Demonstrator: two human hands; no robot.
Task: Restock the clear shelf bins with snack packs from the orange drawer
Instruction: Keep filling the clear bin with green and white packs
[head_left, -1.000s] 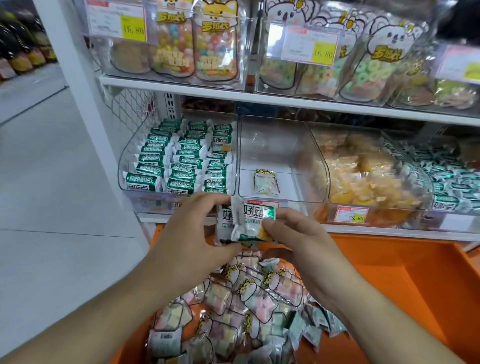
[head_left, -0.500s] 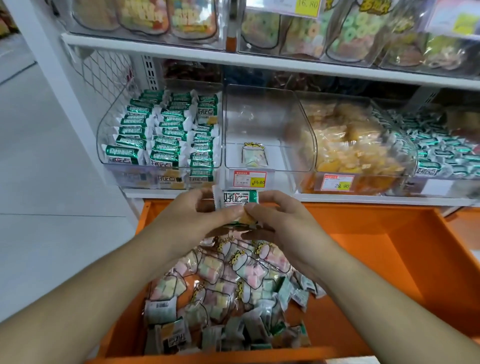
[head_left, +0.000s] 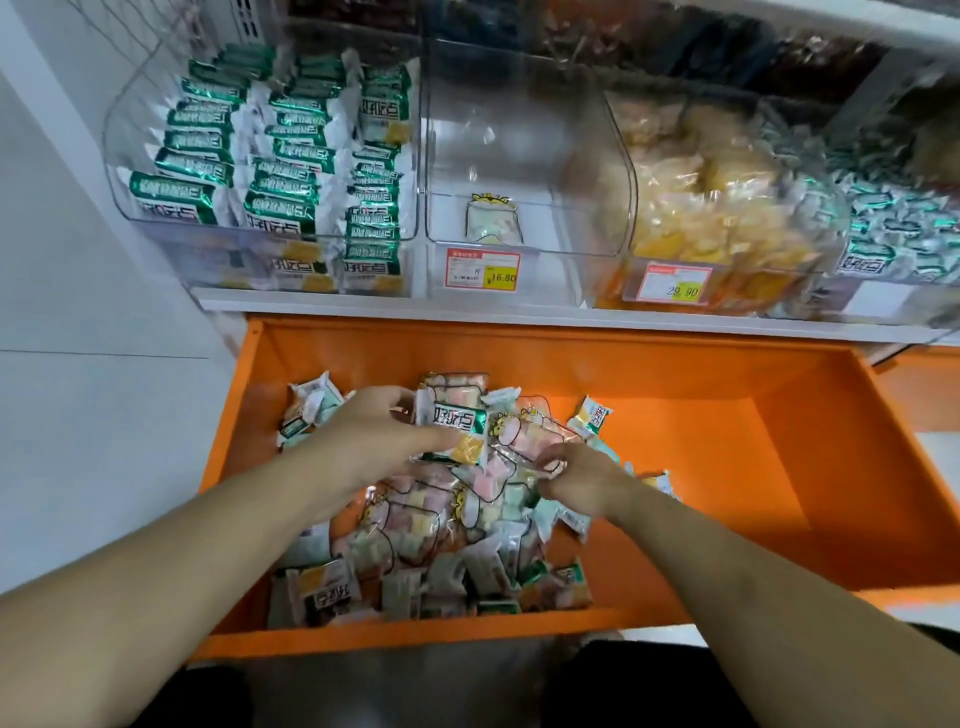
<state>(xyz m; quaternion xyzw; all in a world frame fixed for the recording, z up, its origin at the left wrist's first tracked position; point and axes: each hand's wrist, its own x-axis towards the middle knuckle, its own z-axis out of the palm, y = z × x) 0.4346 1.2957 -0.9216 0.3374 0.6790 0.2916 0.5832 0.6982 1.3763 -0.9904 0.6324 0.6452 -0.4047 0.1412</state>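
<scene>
Both hands down inside the orange drawer (head_left: 779, 467), over the heap of snack packs (head_left: 441, 525) piled toward its left half. Left hand (head_left: 374, 436) gripping a green-and-white pack (head_left: 460, 428), thumb and fingers closed on its left edge, pack lifted just above the heap. Right hand (head_left: 582, 480) curled into the clear pastel packs to the right of that; seemingly pinching a wrapper, though the blur leaves the hold unsure.

Light, soft, crinkly film pouches, probably slick against one another and prone to slide off the heap. No real fragility, only contents that could crush under a hard squeeze. Best taken by the sealed end flaps or flat across the faces, several stacked at once.

Above the drawer, the middle clear bin (head_left: 519, 156) nearly bare, a single pastel pack (head_left: 493, 223) inside; to its left, the left bin (head_left: 124, 171) already lined with green-and-white packs.
</scene>
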